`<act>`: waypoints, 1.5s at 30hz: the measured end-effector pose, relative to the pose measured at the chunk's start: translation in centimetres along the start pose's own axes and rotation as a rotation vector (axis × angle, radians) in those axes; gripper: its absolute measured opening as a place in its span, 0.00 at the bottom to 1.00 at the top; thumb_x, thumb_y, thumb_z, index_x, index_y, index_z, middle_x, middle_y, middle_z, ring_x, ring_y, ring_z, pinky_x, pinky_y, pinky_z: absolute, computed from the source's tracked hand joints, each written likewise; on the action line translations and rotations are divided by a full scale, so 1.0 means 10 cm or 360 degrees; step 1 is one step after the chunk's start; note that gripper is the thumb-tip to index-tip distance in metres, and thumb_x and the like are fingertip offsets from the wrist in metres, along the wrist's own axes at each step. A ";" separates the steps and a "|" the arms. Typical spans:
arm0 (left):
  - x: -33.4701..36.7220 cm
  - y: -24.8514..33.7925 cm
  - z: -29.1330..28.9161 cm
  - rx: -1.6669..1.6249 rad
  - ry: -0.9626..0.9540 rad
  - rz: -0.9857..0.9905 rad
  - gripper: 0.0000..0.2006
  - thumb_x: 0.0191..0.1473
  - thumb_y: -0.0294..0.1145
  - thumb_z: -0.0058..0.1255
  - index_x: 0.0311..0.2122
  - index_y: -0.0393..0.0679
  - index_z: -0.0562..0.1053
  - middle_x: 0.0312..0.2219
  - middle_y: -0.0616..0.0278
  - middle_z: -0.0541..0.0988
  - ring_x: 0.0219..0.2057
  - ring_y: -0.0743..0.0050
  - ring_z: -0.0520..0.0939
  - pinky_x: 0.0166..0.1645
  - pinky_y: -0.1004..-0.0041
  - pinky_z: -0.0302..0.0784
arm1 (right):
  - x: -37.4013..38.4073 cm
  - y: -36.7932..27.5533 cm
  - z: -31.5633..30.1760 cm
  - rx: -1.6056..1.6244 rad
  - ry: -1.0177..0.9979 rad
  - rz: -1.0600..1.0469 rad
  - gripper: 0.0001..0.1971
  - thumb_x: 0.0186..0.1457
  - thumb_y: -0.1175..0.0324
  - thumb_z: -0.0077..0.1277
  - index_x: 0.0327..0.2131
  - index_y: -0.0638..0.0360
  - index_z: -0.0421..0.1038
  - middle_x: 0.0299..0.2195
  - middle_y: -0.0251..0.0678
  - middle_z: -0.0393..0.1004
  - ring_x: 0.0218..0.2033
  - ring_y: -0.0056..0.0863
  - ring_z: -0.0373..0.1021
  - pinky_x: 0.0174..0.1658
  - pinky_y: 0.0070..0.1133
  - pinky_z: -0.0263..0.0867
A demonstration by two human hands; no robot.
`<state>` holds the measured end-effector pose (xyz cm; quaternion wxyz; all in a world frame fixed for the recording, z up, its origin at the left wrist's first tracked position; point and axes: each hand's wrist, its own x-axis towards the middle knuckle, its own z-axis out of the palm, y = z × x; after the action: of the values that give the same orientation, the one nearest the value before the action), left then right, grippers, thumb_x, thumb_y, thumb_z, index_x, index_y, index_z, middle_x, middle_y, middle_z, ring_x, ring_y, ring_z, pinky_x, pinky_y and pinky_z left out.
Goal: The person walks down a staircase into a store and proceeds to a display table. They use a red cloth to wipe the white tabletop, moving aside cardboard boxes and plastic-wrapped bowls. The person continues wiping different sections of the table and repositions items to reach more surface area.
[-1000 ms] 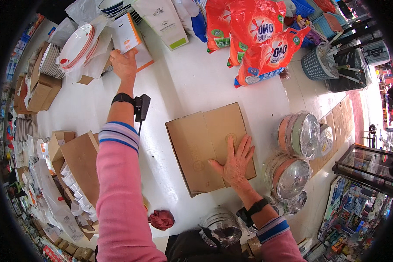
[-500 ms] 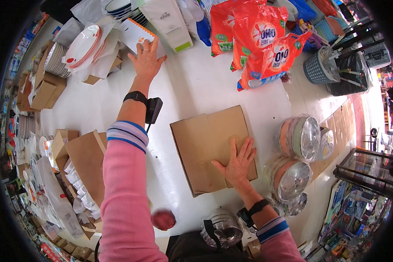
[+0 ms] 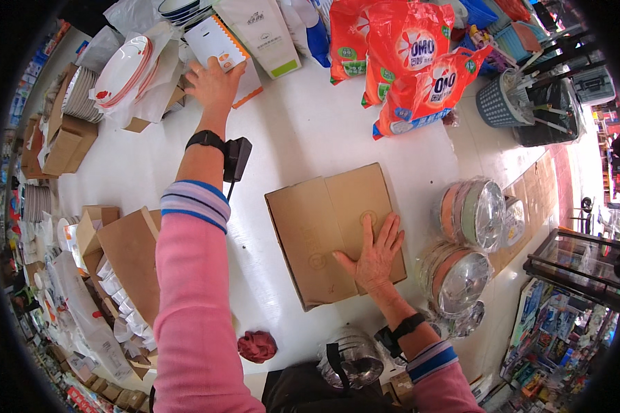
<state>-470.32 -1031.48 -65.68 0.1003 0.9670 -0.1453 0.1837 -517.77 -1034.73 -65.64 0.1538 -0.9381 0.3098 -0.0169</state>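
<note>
My right hand (image 3: 373, 260) lies flat with fingers spread on the closed top of a brown cardboard box (image 3: 310, 227) in the middle of the white table. Up at the far left, my left hand (image 3: 213, 88) has its fingers curled at the near edge of a flat white piece with an orange scalloped edge (image 3: 210, 40). That piece is tilted up. Beneath it, partly hidden by the hand, shows another white piece with an orange edge (image 3: 250, 84). A white pouch with a green stripe (image 3: 265, 41) stands just right of it.
Red detergent bags (image 3: 420, 82) fill the far side, beside a grey basket (image 3: 497, 103). Wrapped round bowls (image 3: 472, 213) line the right edge. Plates (image 3: 125, 72) and an opened carton (image 3: 134, 258) sit at left. A dark red ruffled thing (image 3: 257, 346) lies near me.
My left hand has shifted slightly left, its fingers going from spread to curled, and the white piece now tilts up, uncovering another beneath. My right hand stays on the box.
</note>
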 end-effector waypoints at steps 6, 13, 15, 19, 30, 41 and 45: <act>0.01 0.18 0.06 -0.0101 -0.0126 0.0296 0.26 0.49 0.59 0.54 0.53 0.69 0.66 0.56 0.59 0.62 0.55 0.41 0.62 0.48 0.38 0.63 | -0.01 0.01 -0.01 0.0027 -0.0050 0.0018 0.54 0.38 0.41 0.62 0.63 0.59 0.48 0.61 0.71 0.36 0.64 0.66 0.33 0.58 0.60 0.34; -0.03 0.15 0.05 0.0025 -0.0119 -0.0107 0.24 0.50 0.56 0.51 0.54 0.74 0.66 0.52 0.63 0.67 0.55 0.51 0.65 0.48 0.42 0.67 | -0.01 0.01 -0.03 0.0038 -0.0004 -0.0022 0.53 0.39 0.42 0.62 0.63 0.59 0.48 0.61 0.72 0.37 0.63 0.67 0.35 0.58 0.60 0.35; -0.04 0.09 0.09 -0.0001 -0.0080 -0.0069 0.20 0.50 0.54 0.52 0.51 0.72 0.70 0.49 0.64 0.69 0.54 0.54 0.65 0.47 0.43 0.66 | -0.01 0.00 -0.04 0.0031 0.0007 -0.0024 0.53 0.39 0.42 0.62 0.63 0.59 0.47 0.61 0.72 0.38 0.63 0.67 0.35 0.58 0.60 0.36; -0.08 -0.01 0.13 -0.0006 0.0049 0.0061 0.17 0.51 0.53 0.52 0.47 0.70 0.72 0.47 0.64 0.70 0.52 0.55 0.67 0.46 0.45 0.66 | -0.01 0.00 -0.03 0.0024 0.0029 -0.0022 0.53 0.38 0.43 0.62 0.63 0.58 0.47 0.61 0.71 0.38 0.63 0.67 0.36 0.59 0.59 0.36; -0.24 0.01 -0.10 -0.0057 0.0058 -0.0159 0.14 0.44 0.46 0.55 0.40 0.64 0.75 0.46 0.59 0.70 0.50 0.53 0.67 0.43 0.50 0.67 | -0.02 -0.02 -0.05 0.0053 0.0097 -0.0019 0.51 0.37 0.44 0.62 0.62 0.57 0.50 0.61 0.70 0.40 0.63 0.66 0.37 0.59 0.59 0.36; -1.46 0.26 -0.71 -0.0425 -0.0163 0.0165 0.19 0.40 0.43 0.58 0.42 0.61 0.76 0.52 0.54 0.65 0.53 0.48 0.64 0.45 0.49 0.65 | -0.05 0.00 0.00 0.0021 0.0156 -0.0031 0.51 0.37 0.43 0.61 0.62 0.55 0.50 0.61 0.69 0.41 0.63 0.65 0.38 0.59 0.59 0.36; -1.81 0.24 -0.98 -0.0471 -0.0208 0.0278 0.22 0.39 0.44 0.59 0.44 0.57 0.76 0.52 0.54 0.63 0.51 0.48 0.64 0.41 0.51 0.66 | -0.06 -0.01 0.01 0.0022 0.0183 -0.0039 0.51 0.37 0.43 0.61 0.62 0.55 0.50 0.61 0.68 0.41 0.63 0.65 0.39 0.59 0.58 0.37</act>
<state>-490.36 -1026.88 -63.30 0.2153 0.9353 -0.2604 0.1051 -518.17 -1034.33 -65.70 0.1420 -0.9383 0.3064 -0.0749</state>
